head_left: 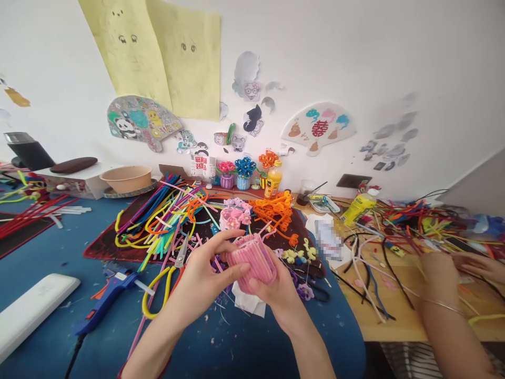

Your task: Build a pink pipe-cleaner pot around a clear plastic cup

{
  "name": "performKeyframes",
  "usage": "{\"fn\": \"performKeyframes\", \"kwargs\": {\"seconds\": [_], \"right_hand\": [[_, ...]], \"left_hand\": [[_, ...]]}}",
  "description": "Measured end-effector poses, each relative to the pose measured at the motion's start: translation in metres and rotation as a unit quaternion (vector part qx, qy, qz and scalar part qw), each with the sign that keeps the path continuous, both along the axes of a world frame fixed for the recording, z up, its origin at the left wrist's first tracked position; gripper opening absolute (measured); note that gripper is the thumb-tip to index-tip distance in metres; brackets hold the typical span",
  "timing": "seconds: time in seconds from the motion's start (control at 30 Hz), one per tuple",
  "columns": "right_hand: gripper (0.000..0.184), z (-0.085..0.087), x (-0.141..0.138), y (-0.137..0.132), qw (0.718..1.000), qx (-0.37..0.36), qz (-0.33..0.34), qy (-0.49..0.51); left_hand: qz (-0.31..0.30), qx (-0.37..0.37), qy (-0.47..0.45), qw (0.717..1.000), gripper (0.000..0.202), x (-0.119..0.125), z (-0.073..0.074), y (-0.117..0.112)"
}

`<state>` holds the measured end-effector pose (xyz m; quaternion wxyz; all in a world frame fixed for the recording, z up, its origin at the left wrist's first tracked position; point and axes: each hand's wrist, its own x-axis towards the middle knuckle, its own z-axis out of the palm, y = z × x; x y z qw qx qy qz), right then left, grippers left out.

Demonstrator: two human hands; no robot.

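Observation:
Both hands hold a small pink pot (254, 263) made of fuzzy pipe cleaners, tilted, with a pale interior or filling at its upper end. My left hand (215, 266) grips its left side, thumb pressed on the front ribs. Wrapped round its right side and underside is my right hand (274, 289). Pink flower pieces (235, 215) lie just behind the pot. Below it, partly covered, is a white tissue (249, 302). Scissors (181, 252) with yellow and orange handles lie by my left wrist, and a blue glue gun (104, 302) rests further left.
Coloured pipe cleaners (158, 226) and an orange pile (276, 210) cover the dark mat. Finished flower pots (245, 173) and an orange drink bottle (274, 179) stand by the wall. A white power bank (37, 300) lies left. At right, another person's hands (440, 271) work among pipe cleaners.

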<state>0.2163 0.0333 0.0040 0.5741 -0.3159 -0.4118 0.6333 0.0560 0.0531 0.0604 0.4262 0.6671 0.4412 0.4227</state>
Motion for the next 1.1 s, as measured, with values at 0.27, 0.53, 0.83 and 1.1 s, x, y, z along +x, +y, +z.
{"fn": "performKeyframes", "kwargs": {"seconds": [0.27, 0.53, 0.83, 1.1], "right_hand": [[0.073, 0.007, 0.0, -0.016, 0.999, -0.023, 0.013, 0.019], [0.079, 0.004, 0.001, -0.022, 0.995, -0.01, 0.093, 0.046], [0.059, 0.001, -0.007, -0.026, 0.992, -0.031, 0.059, 0.108], [0.055, -0.004, -0.008, -0.027, 0.988, -0.044, 0.015, 0.146]], "left_hand": [[0.001, -0.003, -0.024, 1.0, 0.048, 0.002, -0.001, -0.005], [0.024, -0.003, -0.021, 0.999, 0.043, -0.001, 0.006, -0.008], [0.004, 0.041, 0.065, 0.997, 0.067, -0.003, 0.001, -0.011], [-0.003, 0.019, 0.052, 0.998, 0.075, 0.001, 0.003, -0.011]]}}
